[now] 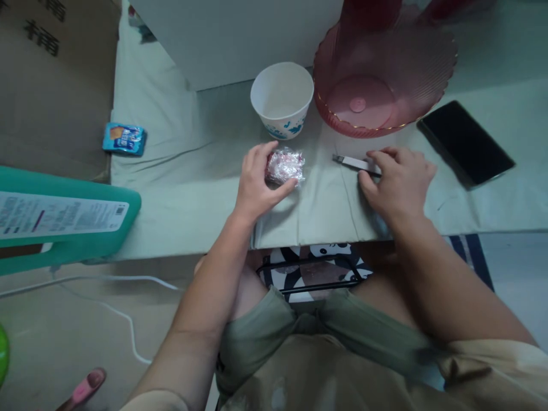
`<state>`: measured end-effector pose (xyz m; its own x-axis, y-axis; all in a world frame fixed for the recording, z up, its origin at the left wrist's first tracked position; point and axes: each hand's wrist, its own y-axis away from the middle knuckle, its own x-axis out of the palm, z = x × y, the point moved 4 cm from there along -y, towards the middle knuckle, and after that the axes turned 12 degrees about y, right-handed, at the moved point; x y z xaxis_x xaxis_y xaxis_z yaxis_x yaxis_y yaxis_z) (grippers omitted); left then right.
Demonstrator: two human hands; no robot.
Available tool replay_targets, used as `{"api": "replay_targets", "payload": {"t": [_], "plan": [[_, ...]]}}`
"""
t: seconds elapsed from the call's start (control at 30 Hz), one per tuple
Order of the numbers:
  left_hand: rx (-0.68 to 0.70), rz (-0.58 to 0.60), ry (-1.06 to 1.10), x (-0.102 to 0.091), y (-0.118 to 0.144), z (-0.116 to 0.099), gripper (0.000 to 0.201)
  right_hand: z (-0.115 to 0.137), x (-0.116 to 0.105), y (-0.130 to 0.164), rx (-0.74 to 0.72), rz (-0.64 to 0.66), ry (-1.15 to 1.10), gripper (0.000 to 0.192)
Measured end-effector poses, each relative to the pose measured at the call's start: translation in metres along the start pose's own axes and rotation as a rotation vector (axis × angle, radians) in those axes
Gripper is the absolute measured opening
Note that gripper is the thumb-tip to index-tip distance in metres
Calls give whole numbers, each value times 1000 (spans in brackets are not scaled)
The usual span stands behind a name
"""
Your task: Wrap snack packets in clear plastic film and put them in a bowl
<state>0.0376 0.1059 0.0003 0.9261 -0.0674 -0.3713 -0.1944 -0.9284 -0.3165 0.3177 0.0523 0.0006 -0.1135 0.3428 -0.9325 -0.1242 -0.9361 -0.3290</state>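
My left hand (259, 182) curls its thumb and fingers around a small bundle in crinkled clear plastic wrap (286, 165), with some red showing through. The bundle rests on the cloth-covered table. A slim white-and-grey utility knife (354, 163) lies between the thumb and fingers of my right hand (398, 180), its metal tip pointing left. The knife's rear end is hidden by that hand. Just beyond the bundle stands a white paper cup (282, 108) with a blue print. Behind the knife sits a pink translucent bowl (342, 123) with a gold wavy rim.
A black phone (466, 142) lies right of my right hand. On the left are a small blue snack packet (125, 138), a green jug (124, 211) and a cardboard box (55, 97). A large white box (248, 40) stands behind the cup. The table's front edge runs beneath my forearms.
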Motion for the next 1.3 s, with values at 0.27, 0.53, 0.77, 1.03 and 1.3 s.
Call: {"api": "replay_targets", "payload": {"t": [0.27,0.53,0.77,1.03,1.3], "plan": [[-71,50,49,4,6,-10,18,70,4,8,-298,240,-357,41],[-359,-160,613,3,13,2,31,77,9,10,-346,117,-577,58],[-519,-262,799,-18,11,23,49,76,8,11,-469,151,-652,57],[-270,-234,368,-20,10,17,41,92,14,1,-334,245,-716,47],[-450,-397,480,-30,6,20,22,73,7,-1,-170,80,-842,14]]}}
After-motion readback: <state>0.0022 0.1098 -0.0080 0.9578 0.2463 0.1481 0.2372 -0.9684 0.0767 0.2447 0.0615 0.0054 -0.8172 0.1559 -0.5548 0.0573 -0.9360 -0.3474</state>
